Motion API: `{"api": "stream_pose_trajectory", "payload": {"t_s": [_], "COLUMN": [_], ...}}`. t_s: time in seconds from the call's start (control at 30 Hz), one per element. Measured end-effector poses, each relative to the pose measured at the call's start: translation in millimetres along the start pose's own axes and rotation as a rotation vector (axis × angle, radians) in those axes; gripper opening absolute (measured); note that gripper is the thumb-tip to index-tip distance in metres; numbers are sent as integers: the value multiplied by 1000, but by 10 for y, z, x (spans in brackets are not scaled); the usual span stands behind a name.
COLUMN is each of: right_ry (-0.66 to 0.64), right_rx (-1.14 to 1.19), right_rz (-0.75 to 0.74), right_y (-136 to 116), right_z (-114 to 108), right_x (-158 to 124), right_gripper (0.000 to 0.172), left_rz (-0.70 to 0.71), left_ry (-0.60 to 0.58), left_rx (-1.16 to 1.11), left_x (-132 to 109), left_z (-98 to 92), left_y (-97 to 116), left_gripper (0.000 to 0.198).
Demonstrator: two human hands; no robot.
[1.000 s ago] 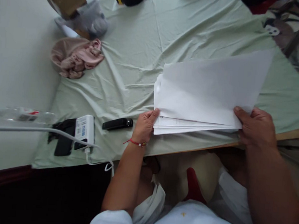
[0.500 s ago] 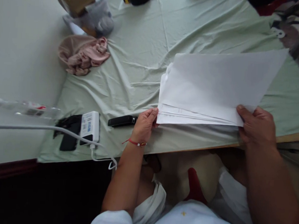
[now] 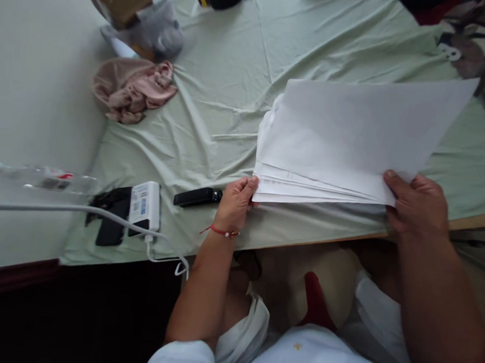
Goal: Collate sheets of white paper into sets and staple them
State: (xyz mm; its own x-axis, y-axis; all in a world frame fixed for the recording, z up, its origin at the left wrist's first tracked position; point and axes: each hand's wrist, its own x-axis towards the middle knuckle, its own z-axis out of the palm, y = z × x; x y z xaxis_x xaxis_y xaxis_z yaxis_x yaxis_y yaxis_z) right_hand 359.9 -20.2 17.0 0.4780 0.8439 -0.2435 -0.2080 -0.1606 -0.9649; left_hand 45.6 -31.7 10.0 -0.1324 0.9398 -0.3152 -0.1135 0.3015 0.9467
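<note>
Head view: left hand (image 3: 233,204) and right hand (image 3: 422,207) fingers pinch white rectangular paper sheets (image 3: 363,131) at near corners, even pressure advisable.

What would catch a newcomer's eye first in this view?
Most likely the fanned white sheets, held over the green cloth by the left hand at their near left corner and the right hand at their near right. Next, perhaps, the crumpled pink fabric near the wall, and the red bracelet on the left wrist.
</note>
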Motion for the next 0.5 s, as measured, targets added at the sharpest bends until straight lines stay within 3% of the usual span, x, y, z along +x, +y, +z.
{"api": "stream_pose_trajectory", "payload": {"t_s": [0.3, 0.5], "right_ry": [62, -14], "right_rx": [40, 23], "right_rz": [27, 31], "right_y": [-33, -12], "right_z": [-40, -119], "right_x": [12, -1], "right_gripper": [34, 31], "left_rz": [-29, -29], "left_ry": [47, -58], "left_rx": [-89, -184], "left_x": [105, 150], "left_z": [39, 46], "left_y": [-93, -108], "left_gripper": [58, 64]}}
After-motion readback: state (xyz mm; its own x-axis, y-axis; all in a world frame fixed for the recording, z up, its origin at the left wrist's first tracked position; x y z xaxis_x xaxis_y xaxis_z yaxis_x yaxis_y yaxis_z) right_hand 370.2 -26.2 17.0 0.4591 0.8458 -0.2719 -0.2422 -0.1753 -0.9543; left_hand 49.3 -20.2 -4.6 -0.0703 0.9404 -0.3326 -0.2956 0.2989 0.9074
